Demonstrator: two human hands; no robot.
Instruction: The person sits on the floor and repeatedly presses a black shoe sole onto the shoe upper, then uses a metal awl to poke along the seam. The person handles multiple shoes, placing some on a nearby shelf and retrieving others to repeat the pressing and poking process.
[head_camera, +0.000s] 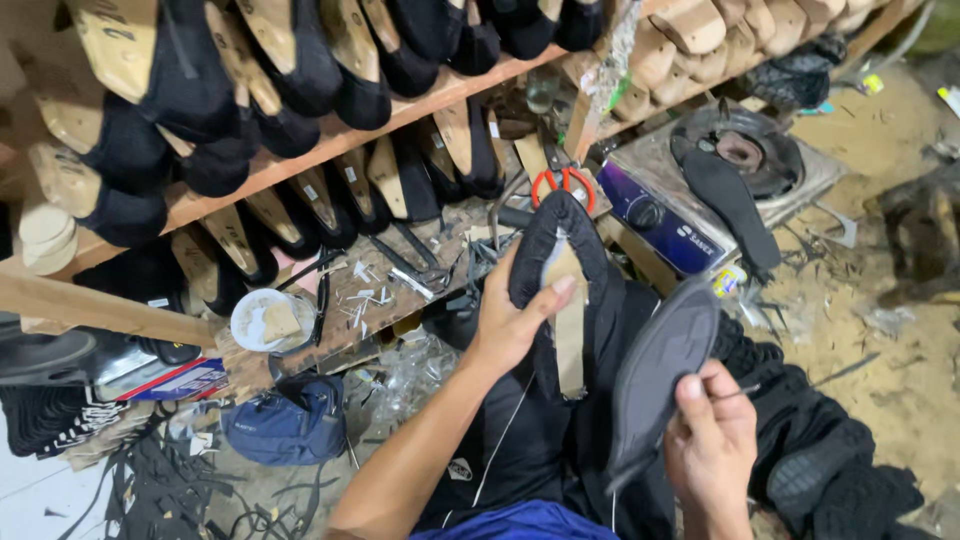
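Cluttered shoe workshop, wooden shelves (330, 150) full of lasted uppers. Left hand (510, 320) grips black upper on last (560, 270), sole side up over lap. Right hand (712, 440) pinches dark outsole (655, 370) beside it. Sole not yet attached; bonding and pressing seemingly remain.

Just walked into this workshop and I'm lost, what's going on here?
A seated person holds a black fabric shoe upper stretched over a pale wooden last in the left hand, sole side up. The right hand holds a dark grey rubber outsole beside it, apart from the shoe. Wooden shelves ahead carry many more lasted black uppers, with red-handled scissors just beyond the shoe.
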